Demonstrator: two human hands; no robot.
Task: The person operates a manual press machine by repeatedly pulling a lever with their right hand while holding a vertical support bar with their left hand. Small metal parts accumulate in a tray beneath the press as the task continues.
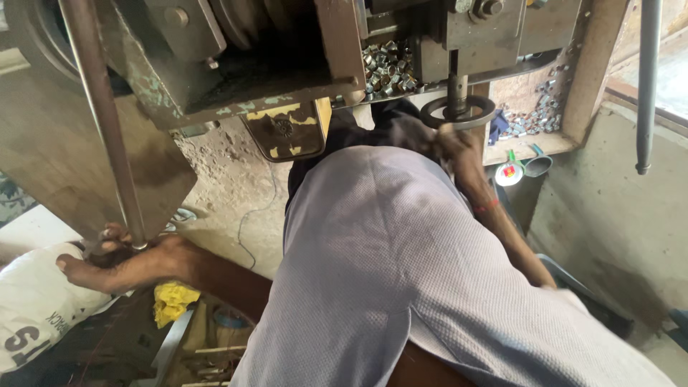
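A yellow rag [172,301] lay at lower left beside my white sack [36,304], while loose metal nuts [387,68] were heaped at top centre.

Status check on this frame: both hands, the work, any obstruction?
Left hand gripping lever rod at its lower end. Right hand up at metal ring under the press; grip unclear. Knee blocks the middle view.

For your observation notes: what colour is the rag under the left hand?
Yellow rag, head view.
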